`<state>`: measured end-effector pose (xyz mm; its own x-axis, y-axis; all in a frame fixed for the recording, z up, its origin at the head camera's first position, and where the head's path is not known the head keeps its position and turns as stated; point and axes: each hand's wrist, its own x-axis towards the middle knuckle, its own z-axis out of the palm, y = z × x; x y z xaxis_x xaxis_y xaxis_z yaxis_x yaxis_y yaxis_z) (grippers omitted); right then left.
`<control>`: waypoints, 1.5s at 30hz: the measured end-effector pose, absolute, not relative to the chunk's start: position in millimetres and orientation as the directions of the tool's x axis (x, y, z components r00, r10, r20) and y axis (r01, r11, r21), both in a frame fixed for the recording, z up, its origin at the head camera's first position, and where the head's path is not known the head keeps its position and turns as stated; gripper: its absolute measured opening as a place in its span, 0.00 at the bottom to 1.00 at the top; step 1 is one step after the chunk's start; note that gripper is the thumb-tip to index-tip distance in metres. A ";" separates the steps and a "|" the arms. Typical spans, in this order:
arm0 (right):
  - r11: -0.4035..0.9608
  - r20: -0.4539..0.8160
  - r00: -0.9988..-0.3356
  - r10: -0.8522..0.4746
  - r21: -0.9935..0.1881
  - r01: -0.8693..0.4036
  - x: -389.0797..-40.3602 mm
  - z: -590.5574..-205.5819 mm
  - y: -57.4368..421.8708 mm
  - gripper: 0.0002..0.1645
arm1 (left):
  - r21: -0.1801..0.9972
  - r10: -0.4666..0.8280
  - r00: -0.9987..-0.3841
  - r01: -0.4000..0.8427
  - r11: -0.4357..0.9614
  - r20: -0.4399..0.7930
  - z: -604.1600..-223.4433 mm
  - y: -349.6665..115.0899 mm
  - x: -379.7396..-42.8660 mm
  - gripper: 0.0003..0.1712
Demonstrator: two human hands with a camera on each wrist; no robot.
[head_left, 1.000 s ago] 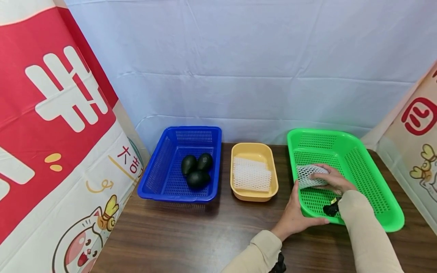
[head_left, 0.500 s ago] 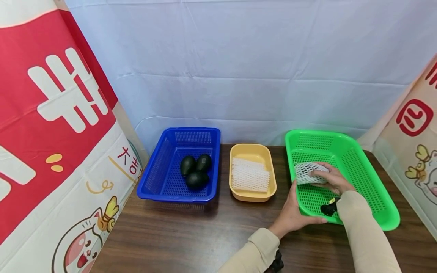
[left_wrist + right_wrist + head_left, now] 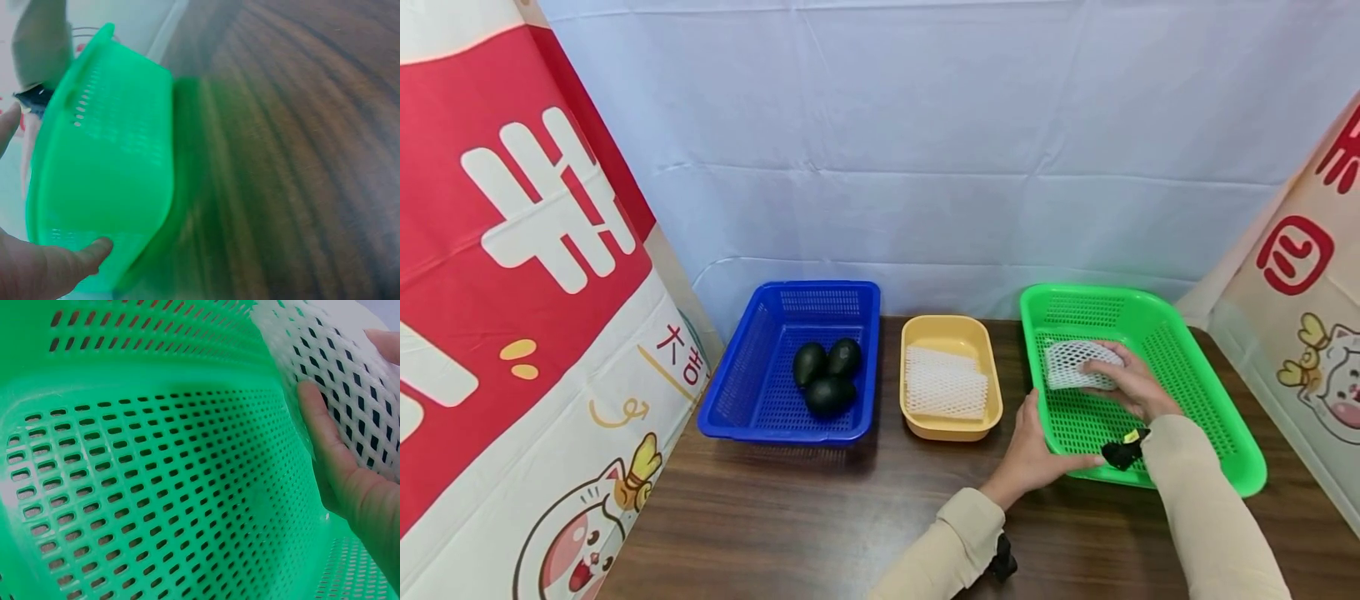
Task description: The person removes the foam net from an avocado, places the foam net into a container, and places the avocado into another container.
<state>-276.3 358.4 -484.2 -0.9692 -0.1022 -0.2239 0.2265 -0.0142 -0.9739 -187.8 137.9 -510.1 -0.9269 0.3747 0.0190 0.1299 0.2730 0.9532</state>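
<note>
My right hand [image 3: 1135, 385] grips an avocado in a white foam net [image 3: 1066, 365] over the left side of the green basket [image 3: 1097, 310]. In the right wrist view, dark skin shows through the mesh of the foam net [image 3: 350, 369], and my fingers lie along its side. My left hand [image 3: 1033, 458] rests at the basket's near left corner, fingers along the left wall and thumb out along the front rim. The left wrist view has a straight finger of that hand [image 3: 47, 269] against the outer green wall [image 3: 103, 181].
Three bare avocados [image 3: 830, 396] lie in the blue basket [image 3: 715, 423] on the left. Between the baskets stands a yellow tray [image 3: 953, 431] with a stack of flat white foam nets [image 3: 946, 392]. A pale cloth hangs behind the brown table [image 3: 790, 517].
My right hand has moved the netted avocado slightly farther back over the green basket. My left hand has slid a little back along the basket's corner. The whole view has shifted slightly.
</note>
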 end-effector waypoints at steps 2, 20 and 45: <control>-0.040 -0.215 -0.972 -0.100 -0.975 0.219 -275.4 -481.5 357.8 0.32 | 0.956 0.356 -0.934 0.120 0.269 0.017 -507.0 135.3 -190.9 0.63; -0.115 -0.064 -0.989 -0.133 -0.990 0.080 -257.2 -455.6 340.0 0.31 | 0.995 0.253 -0.966 0.022 -0.101 0.047 -471.9 108.4 -215.4 0.43; -0.232 0.132 -0.939 -0.316 -0.971 -0.058 -214.3 -446.2 285.8 0.31 | 0.829 0.313 -0.946 -0.238 -0.506 -0.080 -466.2 102.6 -228.2 0.23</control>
